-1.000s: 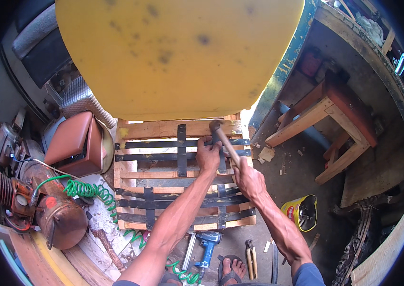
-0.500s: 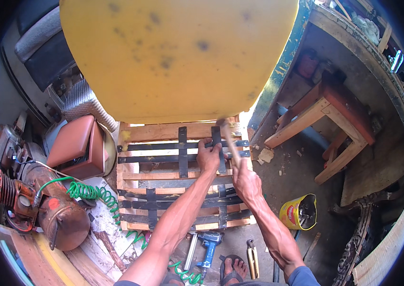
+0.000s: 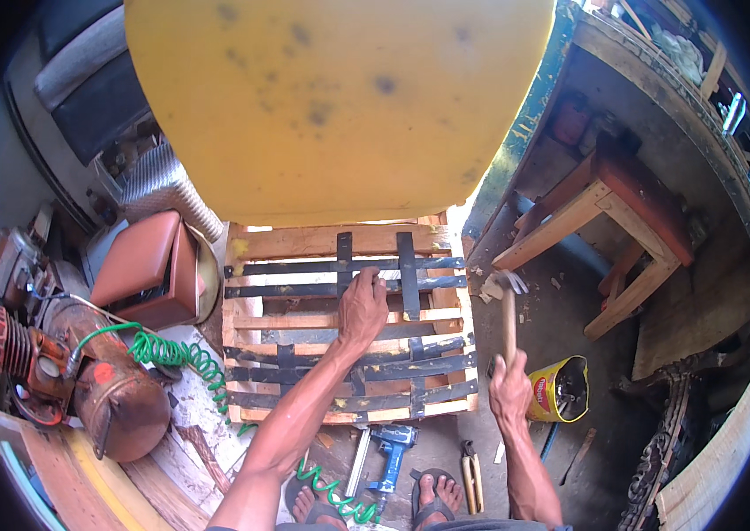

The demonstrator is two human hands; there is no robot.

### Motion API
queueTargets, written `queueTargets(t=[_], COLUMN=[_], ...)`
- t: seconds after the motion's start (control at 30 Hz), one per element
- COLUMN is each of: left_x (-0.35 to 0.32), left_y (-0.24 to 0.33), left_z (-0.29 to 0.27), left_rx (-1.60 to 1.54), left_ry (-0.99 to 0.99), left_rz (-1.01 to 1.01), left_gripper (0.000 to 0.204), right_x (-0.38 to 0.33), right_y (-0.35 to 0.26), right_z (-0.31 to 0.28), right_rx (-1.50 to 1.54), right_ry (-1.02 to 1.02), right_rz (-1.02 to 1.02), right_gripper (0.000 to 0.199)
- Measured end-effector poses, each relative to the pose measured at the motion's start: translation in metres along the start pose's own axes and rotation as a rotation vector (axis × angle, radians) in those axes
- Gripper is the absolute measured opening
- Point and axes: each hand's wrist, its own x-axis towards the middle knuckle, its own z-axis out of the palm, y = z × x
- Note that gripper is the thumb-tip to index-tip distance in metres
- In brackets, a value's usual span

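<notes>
A wooden seat frame [image 3: 340, 239] with slats lies in front of me, crossed by several black webbing straps [image 3: 269, 290]. My left hand [image 3: 363, 310] is over its middle, fingers curled at the left upright strap [image 3: 345, 252], whose lower part the hand covers. The right upright strap [image 3: 409, 283] hangs over the cross straps, untouched. Off the frame's right side, my right hand [image 3: 509, 385] grips the wooden handle of a hammer [image 3: 509, 323], its metal head pointing away from me. A large yellow foam panel [image 3: 331, 115] rises behind the slats.
Below the frame are a blue staple gun [image 3: 390, 456] and pincers [image 3: 470, 473]. A yellow bucket [image 3: 539, 394] stands near my right hand. On the left are a rusty compressor [image 3: 118, 398], a green coiled hose [image 3: 172, 351] and a brown cushioned seat [image 3: 141, 270]. A wooden stool [image 3: 605, 199] lies at right.
The hammer has swung away from the right upright strap, out to the right and toward me. My left hand has moved from beside that strap to the left one.
</notes>
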Motion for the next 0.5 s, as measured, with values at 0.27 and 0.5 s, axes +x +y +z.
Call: queueTargets(t=[0.27,0.5], left_x=[-0.007,0.007], left_y=[0.021,0.021], left_z=[0.027,0.027], left_rx=[0.202,0.086], left_ry=[-0.148,-0.244], left_rz=[-0.044,-0.233], left_gripper=[0.029,0.029], right_x=[-0.025,0.086], right_y=[0.057,-0.148], right_z=[0.027,0.017], right_rx=[-0.172,0.466], right_ry=[0.23,-0.612], right_rz=[-0.087,-0.092], right_gripper=[0.046,0.05])
